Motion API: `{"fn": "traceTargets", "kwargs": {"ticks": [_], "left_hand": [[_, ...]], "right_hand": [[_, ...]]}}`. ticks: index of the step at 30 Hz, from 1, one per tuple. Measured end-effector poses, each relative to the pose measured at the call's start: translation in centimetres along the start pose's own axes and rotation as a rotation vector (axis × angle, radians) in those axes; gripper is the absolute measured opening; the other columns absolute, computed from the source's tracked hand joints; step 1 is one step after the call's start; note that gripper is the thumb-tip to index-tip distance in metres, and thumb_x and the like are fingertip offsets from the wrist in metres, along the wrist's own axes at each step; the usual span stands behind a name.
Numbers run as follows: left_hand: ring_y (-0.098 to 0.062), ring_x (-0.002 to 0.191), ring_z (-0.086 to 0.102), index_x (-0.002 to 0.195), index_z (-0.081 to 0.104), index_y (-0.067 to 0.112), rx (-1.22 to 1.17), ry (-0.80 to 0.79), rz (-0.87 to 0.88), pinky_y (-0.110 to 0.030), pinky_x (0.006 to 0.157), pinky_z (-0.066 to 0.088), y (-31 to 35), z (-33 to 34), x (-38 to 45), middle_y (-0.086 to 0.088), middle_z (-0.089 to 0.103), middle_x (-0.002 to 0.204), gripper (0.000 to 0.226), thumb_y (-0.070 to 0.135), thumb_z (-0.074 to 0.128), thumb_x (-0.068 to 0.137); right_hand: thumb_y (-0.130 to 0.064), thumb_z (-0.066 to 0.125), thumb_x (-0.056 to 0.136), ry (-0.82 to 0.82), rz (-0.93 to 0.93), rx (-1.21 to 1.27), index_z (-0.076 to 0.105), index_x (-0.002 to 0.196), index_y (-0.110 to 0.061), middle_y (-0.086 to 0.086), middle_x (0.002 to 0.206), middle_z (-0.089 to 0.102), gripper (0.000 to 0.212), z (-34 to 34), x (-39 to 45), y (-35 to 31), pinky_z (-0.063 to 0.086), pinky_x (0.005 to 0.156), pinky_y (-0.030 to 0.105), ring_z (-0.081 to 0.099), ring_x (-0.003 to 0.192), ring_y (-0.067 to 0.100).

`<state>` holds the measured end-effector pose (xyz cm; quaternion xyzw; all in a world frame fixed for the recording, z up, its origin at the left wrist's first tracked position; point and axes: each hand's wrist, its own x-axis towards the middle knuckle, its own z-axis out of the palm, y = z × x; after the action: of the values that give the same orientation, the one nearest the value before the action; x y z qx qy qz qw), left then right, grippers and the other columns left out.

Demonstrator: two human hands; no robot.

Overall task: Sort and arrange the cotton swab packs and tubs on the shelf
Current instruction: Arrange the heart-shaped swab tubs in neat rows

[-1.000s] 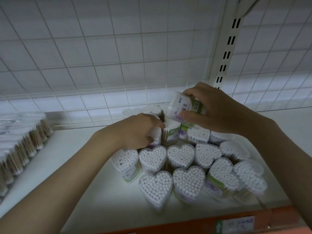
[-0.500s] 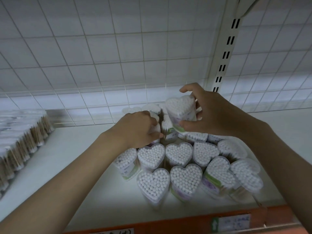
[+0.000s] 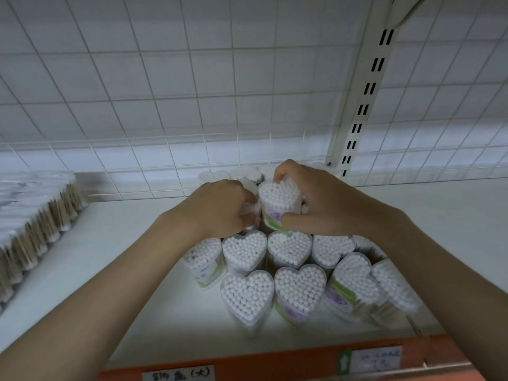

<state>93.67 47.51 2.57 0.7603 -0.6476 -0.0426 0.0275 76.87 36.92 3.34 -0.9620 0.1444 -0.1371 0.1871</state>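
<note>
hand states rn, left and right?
Left hand: fingers curled on a partly hidden tub in the cluster.
Right hand: grips the heart-shaped tub, upright.

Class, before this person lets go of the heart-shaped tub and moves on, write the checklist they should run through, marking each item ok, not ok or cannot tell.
1. Right hand grips the held tub firmly, thumb low, fingers over the back: ok.
2. Held tub is upright, swab tips facing up: ok.
3. Held tub's base is seated on the shelf: cannot tell, neighbours hide it.
4. Left hand steadies the tub beside it: cannot tell, fingers hide what they touch.
5. Front tubs stand straight: not ok, the two rightmost tubs lean.
6. Swab packs at the left lie apart from the tubs: ok.
</note>
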Motion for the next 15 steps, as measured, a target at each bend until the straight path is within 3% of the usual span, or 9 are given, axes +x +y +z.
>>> {"fn": "traceTargets", "kwargs": {"ticks": [5, 7, 10, 15], "left_hand": [[-0.020, 0.106, 0.050, 0.117, 0.058, 0.024, 0.002, -0.009, -0.004, -0.028, 0.078, 0.038, 0.1, 0.0, -0.1, 0.000, 0.054, 0.117, 0.034, 0.043, 0.053, 0.089], [-0.018, 0.107, 0.050, 0.121, 0.057, 0.026, -0.007, -0.008, -0.001, -0.029, 0.081, 0.039, 0.0, 0.0, -0.1, 0.001, 0.054, 0.119, 0.036, 0.042, 0.054, 0.089], [-0.018, 0.111, 0.050, 0.128, 0.053, 0.028, -0.008, -0.005, -0.007, -0.031, 0.086, 0.041, -0.1, -0.1, -0.3, 0.002, 0.055, 0.123, 0.043, 0.040, 0.056, 0.087], [-0.018, 0.117, 0.047, 0.131, 0.051, 0.027, -0.041, -0.021, -0.008, -0.030, 0.092, 0.040, 0.0, -0.5, -0.5, 0.003, 0.054, 0.127, 0.046, 0.035, 0.058, 0.086]], "right_hand": [[-0.035, 0.064, 0.080, -0.034, 0.020, -0.089, 0.041, 0.122, -0.023, -0.021, 0.076, 0.036, 0.049, 0.5, -0.2, -0.1, 0.026, 0.060, 0.014, 0.039, 0.069, -0.007], [-0.036, 0.065, 0.080, -0.076, 0.042, -0.066, 0.042, 0.122, -0.022, -0.017, 0.087, 0.045, 0.050, 0.8, -0.2, 0.0, 0.036, 0.066, 0.021, 0.044, 0.076, -0.002], [-0.039, 0.065, 0.080, -0.131, 0.059, -0.066, 0.043, 0.125, -0.021, -0.005, 0.118, 0.049, 0.053, 1.3, -0.1, 0.3, 0.042, 0.086, 0.032, 0.048, 0.104, 0.012], [-0.045, 0.063, 0.081, -0.195, 0.114, -0.083, 0.042, 0.130, -0.024, -0.006, 0.125, 0.046, 0.057, 1.4, 0.0, 0.7, 0.041, 0.091, 0.029, 0.043, 0.113, 0.011]]}}
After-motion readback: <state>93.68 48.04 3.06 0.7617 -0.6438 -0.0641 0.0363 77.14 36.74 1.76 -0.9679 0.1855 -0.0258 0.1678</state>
